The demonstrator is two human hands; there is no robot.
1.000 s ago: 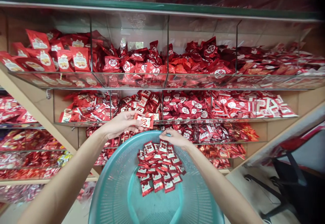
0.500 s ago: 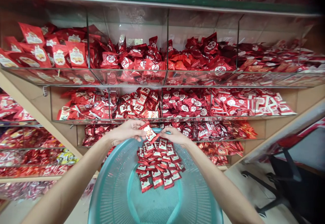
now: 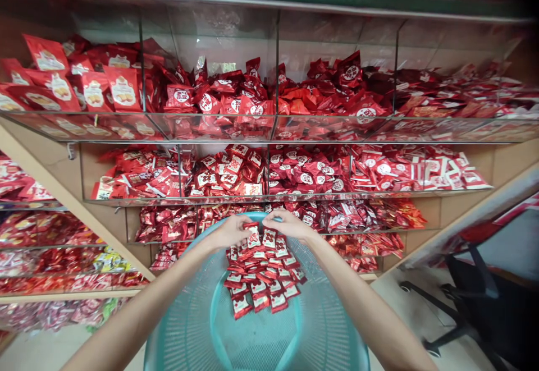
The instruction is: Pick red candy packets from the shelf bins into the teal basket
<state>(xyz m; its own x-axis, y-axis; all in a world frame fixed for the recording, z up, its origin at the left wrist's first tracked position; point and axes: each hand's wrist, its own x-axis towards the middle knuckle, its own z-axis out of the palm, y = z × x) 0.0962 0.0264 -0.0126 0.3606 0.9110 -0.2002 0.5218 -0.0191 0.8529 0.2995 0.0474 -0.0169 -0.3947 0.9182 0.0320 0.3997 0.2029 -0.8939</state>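
My left hand (image 3: 233,232) reaches over the far rim of a teal plastic basket (image 3: 179,317), its fingers pinched on a small red-and-white packet (image 3: 253,236). That packet is upright at the top of a neat overlapping stack of similar packets (image 3: 263,273) inside the basket. Beside it, my right hand (image 3: 290,226) is closed at the far rim, just above the stack; what its fingertips hold is hidden. The packets show dark red round motifs on a cream face. Below them the basket's mesh floor is visible.
Clear-fronted shelves of red packets (image 3: 227,172) rise behind the basket, with larger red bags (image 3: 124,87) at upper left. More shelves (image 3: 46,228) stand at left. A black office chair (image 3: 480,298) is on the floor at right.
My left hand has come down and rightward, bringing its packet from above the rim onto the top of the stack. My right hand has stayed at the rim.
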